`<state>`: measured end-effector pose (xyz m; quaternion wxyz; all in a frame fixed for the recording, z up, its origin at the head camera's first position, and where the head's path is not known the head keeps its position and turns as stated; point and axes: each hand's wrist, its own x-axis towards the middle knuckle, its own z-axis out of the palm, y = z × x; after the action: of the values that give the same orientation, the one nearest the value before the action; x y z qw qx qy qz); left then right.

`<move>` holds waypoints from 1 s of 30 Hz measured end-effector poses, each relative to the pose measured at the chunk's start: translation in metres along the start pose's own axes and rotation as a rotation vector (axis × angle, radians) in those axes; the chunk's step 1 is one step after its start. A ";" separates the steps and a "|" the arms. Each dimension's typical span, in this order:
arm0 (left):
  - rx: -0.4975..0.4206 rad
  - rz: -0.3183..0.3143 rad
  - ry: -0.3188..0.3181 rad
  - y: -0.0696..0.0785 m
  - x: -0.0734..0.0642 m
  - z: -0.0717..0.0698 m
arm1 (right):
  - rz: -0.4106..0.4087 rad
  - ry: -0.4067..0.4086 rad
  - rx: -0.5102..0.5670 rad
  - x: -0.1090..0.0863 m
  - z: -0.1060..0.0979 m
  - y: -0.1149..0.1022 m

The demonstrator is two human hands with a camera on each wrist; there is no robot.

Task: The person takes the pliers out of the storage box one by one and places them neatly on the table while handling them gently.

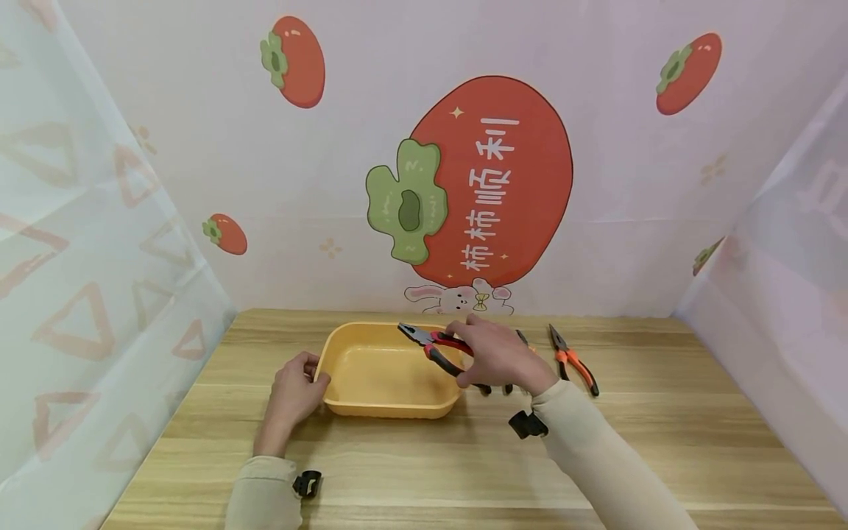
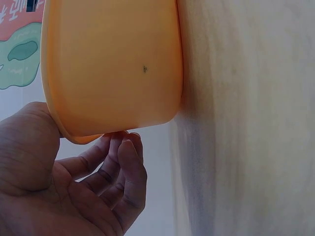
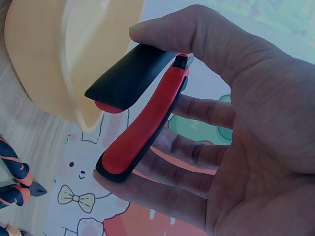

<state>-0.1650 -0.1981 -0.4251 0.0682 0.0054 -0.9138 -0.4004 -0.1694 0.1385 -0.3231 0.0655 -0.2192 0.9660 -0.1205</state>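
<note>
A yellow plastic basin [image 1: 391, 411] stands on the wooden table. My left hand [image 1: 291, 397] grips its left rim, thumb over the edge and fingers curled against the outer wall [image 2: 113, 64] in the left wrist view. Above the basin's right side, my right hand [image 1: 500, 357] holds combination pliers [image 1: 424, 337] with red and black handles. Their metal nose points left over the basin, and the handles are spread apart. In the right wrist view the thumb lies on one handle and the fingers lie along the other red handle [image 3: 142, 125].
Needle-nose pliers [image 1: 561, 344] with orange and black handles lie on the table [image 1: 662, 412] right of the right hand. Another dark tool [image 1: 522, 337] is partly hidden behind that hand. A wall sheet [image 1: 616, 184] printed with persimmons rises behind the table.
</note>
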 end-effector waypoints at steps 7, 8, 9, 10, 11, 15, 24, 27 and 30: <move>0.010 -0.003 0.010 0.000 0.000 0.000 | 0.006 0.007 0.002 -0.006 0.000 0.005; 0.011 -0.003 0.011 0.000 0.000 0.000 | 0.004 0.008 0.007 -0.007 0.000 0.006; 0.011 -0.003 0.011 0.000 0.000 0.000 | 0.000 0.009 0.009 -0.008 0.000 0.007; 0.010 -0.004 0.011 0.000 0.000 0.000 | -0.002 0.011 0.013 -0.009 0.000 0.008; 0.010 -0.004 0.012 0.000 0.000 0.000 | -0.005 0.014 0.015 -0.010 0.001 0.009; 0.009 -0.004 0.013 0.000 0.000 0.000 | -0.009 0.036 0.023 -0.013 0.002 0.012; 0.005 0.012 0.021 -0.001 0.001 0.000 | 0.000 0.061 0.007 -0.018 0.005 0.021; 0.008 0.011 0.021 -0.002 0.001 0.001 | 0.014 0.056 0.009 -0.021 0.006 0.024; 0.008 0.014 0.021 -0.002 0.001 0.001 | 0.019 0.064 0.007 -0.023 0.007 0.028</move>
<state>-0.1665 -0.1987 -0.4268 0.0804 0.0034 -0.9146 -0.3963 -0.1587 0.1720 -0.3356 0.0363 -0.2058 0.9692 -0.1302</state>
